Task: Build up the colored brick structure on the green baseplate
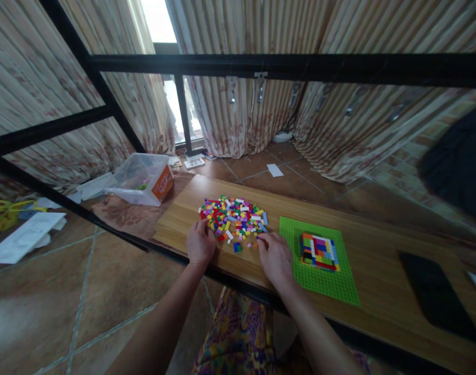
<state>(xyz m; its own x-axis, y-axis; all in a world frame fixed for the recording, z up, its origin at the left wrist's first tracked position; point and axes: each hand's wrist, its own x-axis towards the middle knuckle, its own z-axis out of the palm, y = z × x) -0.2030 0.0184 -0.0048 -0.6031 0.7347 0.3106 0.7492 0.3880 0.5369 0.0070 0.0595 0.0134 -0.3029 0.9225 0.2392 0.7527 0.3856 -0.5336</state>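
Observation:
A loose pile of small multicoloured toy building bricks [238,216] is spread on a wooden board. At its left edge is my left hand [201,242], fingers curled together against the bricks; what they hold, if anything, is too small to make out. My right hand [276,255] is at the pile's right edge with thumb and fingers pinched, a tiny dark bit showing at the tips. Between the hands, a small blue and green brick piece [237,247] lies just in front of the pile. To the right, a square multicoloured brick build [320,252] sits on a green studded baseplate [345,284].
A clear plastic box [134,179] with an orange label stands beyond the board's left end. On the right of the wooden board [378,255] lies a dark flat object [437,294]. A black metal frame bar [222,65] crosses ahead, before the curtains [253,120].

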